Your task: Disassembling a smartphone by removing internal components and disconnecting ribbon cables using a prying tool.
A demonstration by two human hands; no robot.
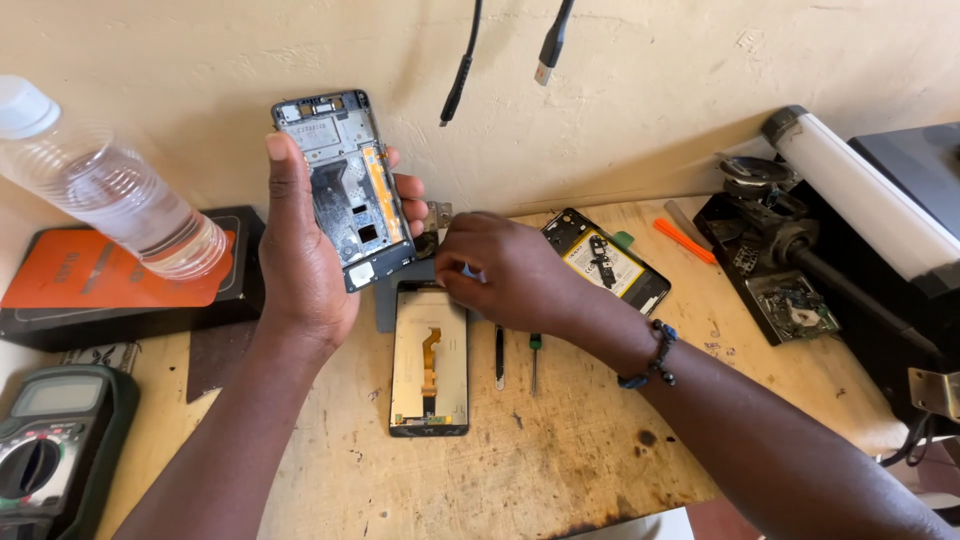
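My left hand (300, 260) holds a bare grey phone frame (345, 185) upright, thumb along its left edge and fingers behind its right edge. An orange strip runs down the frame's right side. My right hand (500, 270) hovers with fingers curled and pinched just above the top end of a phone screen panel (430, 365) lying face down on the wooden bench (560, 450); what the fingertips pinch is hidden. An orange flex cable runs down the panel's back.
A second opened phone with its battery (607, 260) lies right of my hand. Tweezers (499, 355) and a small screwdriver (534, 360) lie beside the panel. A clear bottle (110, 190) rests on an orange-black box (120, 275). Multimeter (50, 440) at left; orange pry tool (685, 240) and black equipment (800, 270) at right.
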